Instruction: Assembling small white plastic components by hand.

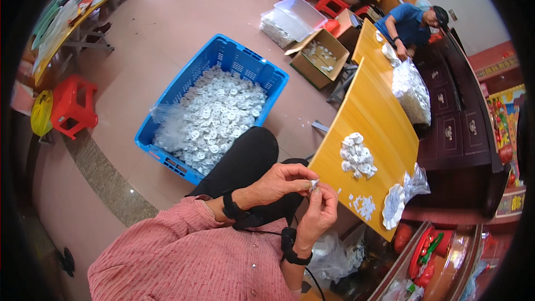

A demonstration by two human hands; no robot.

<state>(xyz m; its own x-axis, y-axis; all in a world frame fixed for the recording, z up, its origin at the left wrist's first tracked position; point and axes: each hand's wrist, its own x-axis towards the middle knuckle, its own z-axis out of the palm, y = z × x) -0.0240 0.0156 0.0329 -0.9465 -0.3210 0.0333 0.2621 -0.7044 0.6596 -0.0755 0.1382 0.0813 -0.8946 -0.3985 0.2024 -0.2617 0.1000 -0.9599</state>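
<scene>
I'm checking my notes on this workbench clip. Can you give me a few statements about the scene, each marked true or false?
1. Both hands pinch one small white part between their fingers. True: the left hand and right hand meet on the small white part.
2. The blue crate on the floor is empty. False: it is filled with white plastic discs.
3. A pile of white parts lies on the yellow table. True.
4. The red stool stands on the table. False: it stands on the floor, at the left.
5. Each wrist wears a black band. True.
</scene>
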